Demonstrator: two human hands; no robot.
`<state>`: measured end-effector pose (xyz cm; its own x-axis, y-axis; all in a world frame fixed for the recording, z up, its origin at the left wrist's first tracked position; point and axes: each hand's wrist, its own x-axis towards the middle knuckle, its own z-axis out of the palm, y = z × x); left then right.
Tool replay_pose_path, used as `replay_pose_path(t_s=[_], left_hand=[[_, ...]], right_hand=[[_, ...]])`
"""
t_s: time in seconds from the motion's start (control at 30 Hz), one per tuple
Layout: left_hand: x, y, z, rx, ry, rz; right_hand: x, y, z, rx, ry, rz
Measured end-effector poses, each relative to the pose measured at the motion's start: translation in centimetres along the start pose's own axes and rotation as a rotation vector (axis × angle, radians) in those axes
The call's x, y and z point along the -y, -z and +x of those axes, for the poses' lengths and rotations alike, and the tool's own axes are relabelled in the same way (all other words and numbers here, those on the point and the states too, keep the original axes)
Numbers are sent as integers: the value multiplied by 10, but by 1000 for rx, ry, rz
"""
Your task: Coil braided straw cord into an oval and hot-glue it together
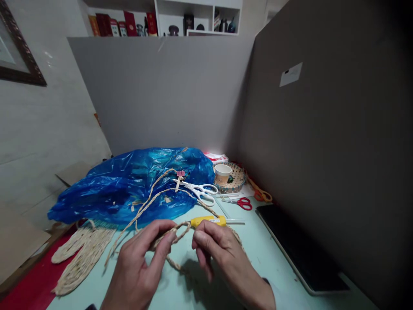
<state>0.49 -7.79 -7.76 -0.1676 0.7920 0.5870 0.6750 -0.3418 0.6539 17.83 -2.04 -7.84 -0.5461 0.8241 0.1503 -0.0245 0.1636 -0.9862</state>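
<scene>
My left hand (138, 262) pinches a braided straw cord (183, 232) between thumb and fingers, and a small loop of it stands out to the right. Beside that loop, my right hand (222, 254) is closed with its fingers curled in; whatever they hold, if anything, is hidden. Just behind the right hand lies a yellow-handled tool (211, 221) with a clear end. Long strands of the cord (146, 206) run back over a blue plastic bag (129, 185), where a pink binder clip (180, 173) sits. A woven straw piece (80, 254) lies at the left.
White scissors (201, 189), red scissors (242, 203) and orange scissors (263, 194) lie toward the back. A paper cup (222, 174) stands in a woven basket (238, 177). A dark flat tablet (297, 245) lies at the right, along a grey partition (322, 150).
</scene>
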Motion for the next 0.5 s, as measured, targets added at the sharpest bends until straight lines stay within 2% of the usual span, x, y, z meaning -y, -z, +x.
replay_pose_path(t_s=[0.07,0.27,0.4,0.5], left_hand=[[-1,4,7,15,-45,42],[-5,15,23,-20,-467,255],[-12,19,30,-61,-562,331],[-17,20,33,-91,-631,393]], right_hand=[[0,0,1,-5,3,-34],[2,-3,10,-14,45,-27],[6,-9,18,84,77,73],[9,-18,18,187,104,227]])
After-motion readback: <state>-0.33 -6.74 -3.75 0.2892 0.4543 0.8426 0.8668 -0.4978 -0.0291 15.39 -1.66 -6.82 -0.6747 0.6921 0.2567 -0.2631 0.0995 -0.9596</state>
